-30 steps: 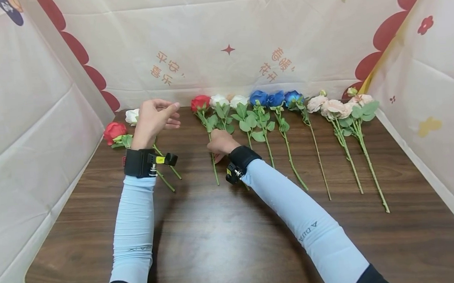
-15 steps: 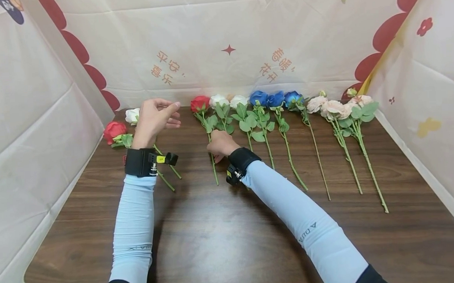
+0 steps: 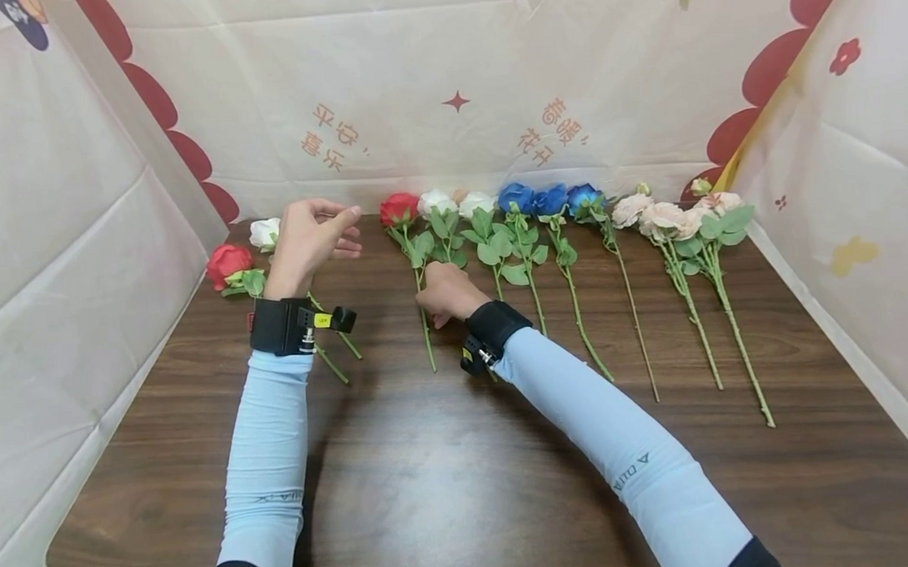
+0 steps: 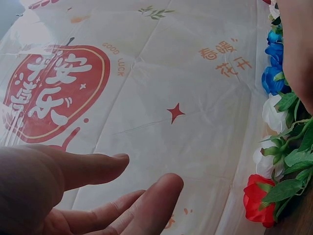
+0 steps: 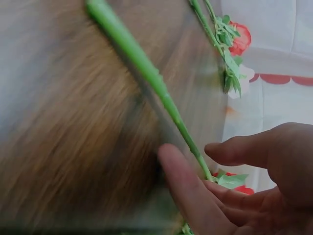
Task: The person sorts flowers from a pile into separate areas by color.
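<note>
Beside the stem of a red artificial rose is my right hand, at the left end of the long row of flowers. In the right wrist view, the thumb and index finger of that right hand stand apart on either side of the green stem. My left hand hovers with relaxed fingers and holds nothing. It partly covers a white rose and a red rose lying at the left. The left wrist view shows a gap between its thumb and fingers.
Right of the red rose lie white roses, several blue roses and pale pink flowers, stems towards me. They rest on a brown wooden table. A printed cloth stands behind and at both sides.
My right wrist has shifted slightly to the right, while its fingers stay by the red rose's stem. The left hand has not visibly moved.
</note>
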The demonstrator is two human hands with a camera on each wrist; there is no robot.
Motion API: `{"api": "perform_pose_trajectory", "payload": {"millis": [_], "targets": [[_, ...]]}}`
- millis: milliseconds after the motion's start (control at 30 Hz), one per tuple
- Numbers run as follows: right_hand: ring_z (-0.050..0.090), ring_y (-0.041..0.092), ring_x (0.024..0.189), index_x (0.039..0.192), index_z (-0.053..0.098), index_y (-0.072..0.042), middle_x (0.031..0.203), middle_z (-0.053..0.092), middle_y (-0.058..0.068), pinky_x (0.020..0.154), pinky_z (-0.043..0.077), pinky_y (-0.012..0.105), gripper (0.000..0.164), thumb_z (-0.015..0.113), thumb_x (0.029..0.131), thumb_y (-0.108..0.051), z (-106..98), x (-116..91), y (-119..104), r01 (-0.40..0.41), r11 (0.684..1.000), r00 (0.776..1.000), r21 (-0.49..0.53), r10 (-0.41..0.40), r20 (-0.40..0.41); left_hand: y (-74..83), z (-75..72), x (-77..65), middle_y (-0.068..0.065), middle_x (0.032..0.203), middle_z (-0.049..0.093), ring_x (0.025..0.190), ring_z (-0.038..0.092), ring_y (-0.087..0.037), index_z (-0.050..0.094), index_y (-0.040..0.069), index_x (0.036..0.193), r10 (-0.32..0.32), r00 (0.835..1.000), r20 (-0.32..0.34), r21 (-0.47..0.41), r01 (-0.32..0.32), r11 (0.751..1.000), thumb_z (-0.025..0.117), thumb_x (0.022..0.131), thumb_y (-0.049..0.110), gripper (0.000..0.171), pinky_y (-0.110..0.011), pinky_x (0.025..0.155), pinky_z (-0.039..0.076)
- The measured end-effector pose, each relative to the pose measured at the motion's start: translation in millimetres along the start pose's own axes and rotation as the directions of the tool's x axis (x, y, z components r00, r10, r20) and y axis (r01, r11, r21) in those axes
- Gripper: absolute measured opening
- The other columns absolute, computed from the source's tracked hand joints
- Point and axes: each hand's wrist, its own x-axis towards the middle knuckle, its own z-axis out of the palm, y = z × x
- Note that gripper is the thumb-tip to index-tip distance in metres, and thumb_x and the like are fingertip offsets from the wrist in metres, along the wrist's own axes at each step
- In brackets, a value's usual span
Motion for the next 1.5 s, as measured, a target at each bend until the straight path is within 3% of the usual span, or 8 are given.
{"api": "perform_pose_trajectory", "payload": {"millis": [200,400,633,967,1133,1267,1367,1500], "targets": [[0.074,0.019,0.054,0.062,0.048,-0.012,0.055,0.058,0.01,0.06,0.058,0.033,0.041,0.063,0.099,-0.017,-7,-20,8,0.091,0.996,0.99,0.004,-0.09,-0.108,-0.3,0.8,-0.2,-0.001,0.082,0.073,0.072,0.078,-0.023,0.066,-0.004,0.126,0.005,1.0,-0.001,0.019,-0.005,1.0,0.07,0.1,0.029,0.042,-0.034,0.072,0.066],[0.075,0.021,0.06,0.104,0.063,-0.011,0.103,0.073,0.01,0.069,0.06,0.033,0.012,0.065,0.101,-0.023,-12,-42,15,0.132,0.989,0.984,0.07,-0.122,-0.132,-0.7,0.3,-0.6,-0.002,0.084,0.073,0.068,0.076,-0.018,0.066,-0.003,0.127,0.006,1.0,0.002,0.043,-0.006,0.999,0.07,0.1,0.03,0.043,-0.035,0.073,0.066],[0.076,0.028,0.066,0.106,0.066,-0.009,0.081,0.076,0.015,0.058,0.058,0.031,0.014,0.066,0.102,-0.023,-19,-61,22,0.168,0.983,0.981,0.074,-0.159,-0.113,0.0,0.8,-2.3,-0.011,0.095,0.073,0.067,0.076,-0.014,0.065,-0.002,0.128,-0.006,1.0,0.007,0.075,0.005,0.997,0.07,0.1,0.032,0.045,-0.038,0.077,0.066],[0.076,0.026,0.069,0.109,0.067,-0.007,0.095,0.076,0.018,0.06,0.06,0.03,0.015,0.066,0.102,-0.021,-30,-72,27,0.178,0.976,0.98,0.127,-0.164,-0.114,-7.6,-15.1,-1.5,-0.013,0.1,0.075,0.07,0.076,-0.013,0.064,-0.003,0.13,-0.013,1.0,0.011,0.162,0.011,0.987,0.069,0.1,0.037,0.05,-0.035,0.076,0.066],[0.076,0.026,0.07,0.109,0.067,-0.007,0.095,0.076,0.019,0.058,0.06,0.029,0.015,0.066,0.102,-0.021,-32,-74,28,0.176,0.974,0.981,0.142,-0.161,-0.11,-18.2,-38.3,-0.8,-0.011,0.099,0.077,0.064,0.074,-0.006,0.066,-0.002,0.13,-0.056,0.996,-0.073,0.27,0.073,0.96,0.07,0.098,0.042,0.054,-0.029,0.07,0.065],[0.075,0.024,0.067,0.108,0.068,-0.007,0.094,0.076,0.019,0.059,0.061,0.03,0.015,0.066,0.102,-0.02,-34,-75,29,0.177,0.975,0.98,0.136,-0.162,-0.118,-30.1,-52.6,4.5,-0.016,0.096,0.079,0.059,0.073,-0.007,0.069,-0.004,0.126,-0.108,0.984,-0.143,0.39,0.156,0.908,0.072,0.097,0.039,0.052,-0.026,0.062,0.063],[0.074,0.024,0.067,0.107,0.068,-0.007,0.093,0.076,0.019,0.062,0.063,0.036,0.014,0.066,0.102,-0.02,-35,-75,29,0.171,0.975,0.981,0.14,-0.155,-0.117,-44.8,-59.3,12.9,-0.016,0.087,0.08,0.055,0.073,-0.009,0.071,-0.007,0.119,-0.138,0.981,-0.139,0.492,0.189,0.85,0.071,0.098,0.037,0.049,-0.022,0.057,0.06],[0.074,0.026,0.069,0.106,0.067,-0.007,0.093,0.076,0.019,0.062,0.063,0.036,0.015,0.066,0.102,-0.021,-35,-76,29,0.162,0.976,0.983,0.145,-0.148,-0.106,-68.7,-62.7,24.7,-0.011,0.072,0.077,0.055,0.073,-0.012,0.071,-0.012,0.111,-0.22,0.971,-0.093,0.527,0.236,0.817,0.071,0.098,0.035,0.049,-0.025,0.057,0.06]]}}
